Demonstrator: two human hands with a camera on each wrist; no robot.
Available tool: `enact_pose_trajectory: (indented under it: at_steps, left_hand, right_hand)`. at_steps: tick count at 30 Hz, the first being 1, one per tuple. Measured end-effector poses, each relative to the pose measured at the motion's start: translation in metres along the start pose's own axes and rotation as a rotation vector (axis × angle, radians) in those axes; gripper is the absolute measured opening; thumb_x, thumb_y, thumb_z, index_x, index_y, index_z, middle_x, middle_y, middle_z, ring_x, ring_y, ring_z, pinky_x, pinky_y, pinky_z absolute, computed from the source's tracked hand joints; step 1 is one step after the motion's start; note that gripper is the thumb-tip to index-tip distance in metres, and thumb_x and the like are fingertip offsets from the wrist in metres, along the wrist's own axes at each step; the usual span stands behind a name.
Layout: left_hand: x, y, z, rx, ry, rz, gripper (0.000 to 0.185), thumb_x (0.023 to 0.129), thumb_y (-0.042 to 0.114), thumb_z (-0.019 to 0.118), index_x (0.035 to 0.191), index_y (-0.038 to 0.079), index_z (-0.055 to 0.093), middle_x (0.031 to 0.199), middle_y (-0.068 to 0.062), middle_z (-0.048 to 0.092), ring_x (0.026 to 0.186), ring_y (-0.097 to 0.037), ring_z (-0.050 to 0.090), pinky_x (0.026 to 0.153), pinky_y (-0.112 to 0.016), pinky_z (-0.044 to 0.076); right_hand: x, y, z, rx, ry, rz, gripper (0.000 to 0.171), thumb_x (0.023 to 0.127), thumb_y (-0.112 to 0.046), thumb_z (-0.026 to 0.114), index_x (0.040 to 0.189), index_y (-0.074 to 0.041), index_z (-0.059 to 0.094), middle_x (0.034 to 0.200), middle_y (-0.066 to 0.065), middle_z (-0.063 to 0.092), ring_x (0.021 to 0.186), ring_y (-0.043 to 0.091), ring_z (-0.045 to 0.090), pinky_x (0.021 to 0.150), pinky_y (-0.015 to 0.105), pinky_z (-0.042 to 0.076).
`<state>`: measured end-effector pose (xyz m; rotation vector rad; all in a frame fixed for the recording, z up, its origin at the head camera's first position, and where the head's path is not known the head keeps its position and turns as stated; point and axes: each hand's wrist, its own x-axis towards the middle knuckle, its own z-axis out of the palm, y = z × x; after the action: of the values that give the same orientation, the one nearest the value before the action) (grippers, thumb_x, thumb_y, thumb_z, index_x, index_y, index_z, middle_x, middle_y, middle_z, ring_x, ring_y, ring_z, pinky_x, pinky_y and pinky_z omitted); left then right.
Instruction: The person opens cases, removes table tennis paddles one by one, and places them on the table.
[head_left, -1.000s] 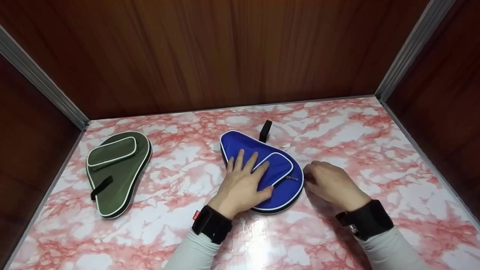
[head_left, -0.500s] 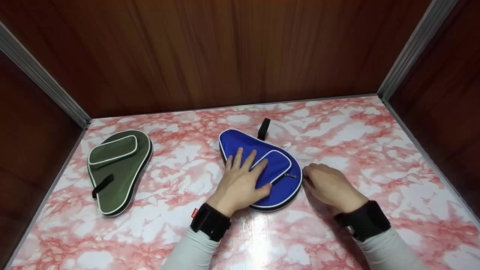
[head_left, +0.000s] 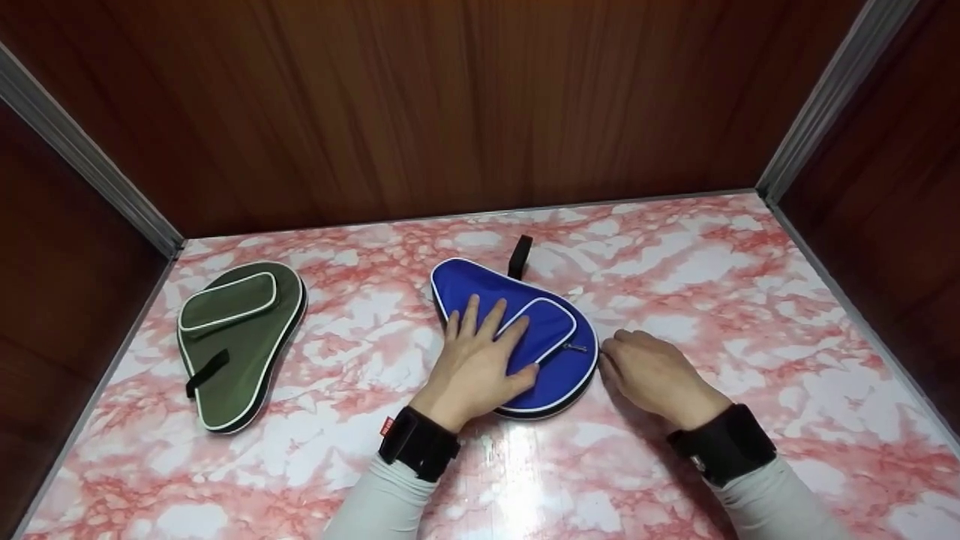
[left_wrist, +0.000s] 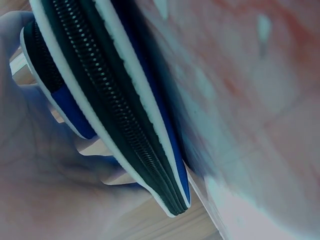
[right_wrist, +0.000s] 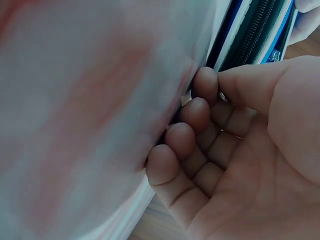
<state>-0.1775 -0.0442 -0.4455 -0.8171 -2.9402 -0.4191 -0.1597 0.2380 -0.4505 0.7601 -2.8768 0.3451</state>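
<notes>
A blue table tennis paddle case with white piping lies flat on the table, its narrow end toward the back left. My left hand presses on it with spread fingers, partly over the front pocket. At the rounded right edge, my right hand has curled fingers. In the right wrist view its thumb and index finger pinch at the case's black side zipper; a small metallic glint suggests a zipper pull, mostly hidden. The zipper teeth look meshed in the left wrist view.
A green paddle case with a black strap lies at the left. Another black strap sticks out behind the blue case. Brown wood-grain panels enclose the pink marbled table at the back and sides.
The blue case has slid slightly left, with both hands moving along with it. My left hand stays pressed on top, my right hand stays at the right edge.
</notes>
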Motion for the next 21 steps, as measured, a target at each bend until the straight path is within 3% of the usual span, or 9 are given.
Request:
enact_pose_trajectory:
  at_steps: [14, 21]
  left_hand:
    - [-0.001, 0.001, 0.0, 0.008, 0.023, 0.009, 0.073, 0.102, 0.058, 0.062, 0.163, 0.018, 0.057, 0.172, -0.022, 0.042, 0.162, -0.057, 0.022, 0.124, -0.077, 0.021]
    - [-0.001, 0.0, 0.0, 0.009, 0.031, 0.014, 0.072, 0.102, 0.057, 0.063, 0.162, 0.017, 0.058, 0.171, -0.022, 0.043, 0.161, -0.058, 0.024, 0.124, -0.077, 0.022]
  right_hand:
    - [-0.004, -0.013, -0.005, -0.034, -0.05, 0.017, 0.021, 0.107, -0.013, 0.063, 0.087, -0.012, 0.067, 0.084, 0.005, 0.063, 0.083, 0.033, 0.067, 0.075, 0.052, 0.058]
    - [-0.007, -0.019, -0.008, -0.036, -0.079, -0.009, 0.019, 0.106, -0.012, 0.065, 0.087, -0.013, 0.07, 0.076, 0.003, 0.061, 0.075, 0.032, 0.068, 0.069, 0.051, 0.058]
